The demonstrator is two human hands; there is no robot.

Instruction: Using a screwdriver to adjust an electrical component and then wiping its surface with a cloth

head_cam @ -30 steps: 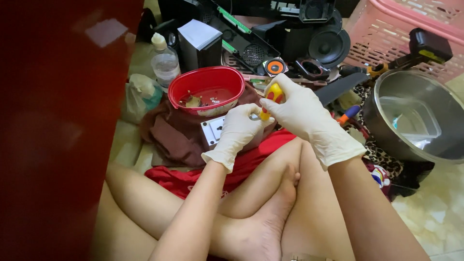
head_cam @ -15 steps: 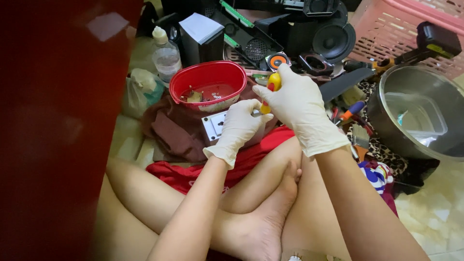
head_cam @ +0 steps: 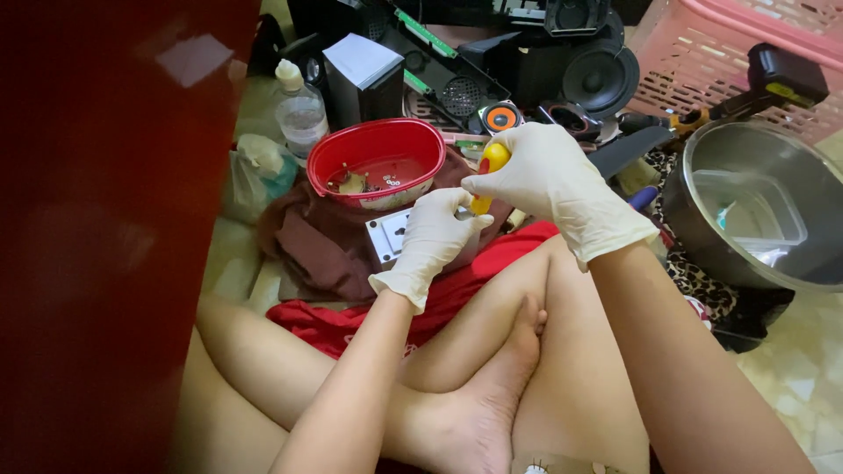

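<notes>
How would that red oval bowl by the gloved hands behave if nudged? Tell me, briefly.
The red oval bowl looks like thin plastic, so probably light and easily shoved. It sits on a rumpled brown cloth, so it may tilt rather than slide. The small loose bits inside would likely rattle or spill.

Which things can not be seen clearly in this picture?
- Screwdriver, head view: only the yellow handle shows; the right hand and left hand hide its tip.
- White plate: the left hand covers most of it.
- Red bowl: its small contents are too small to tell.
- Pink basket: cut off by the top edge.
</notes>
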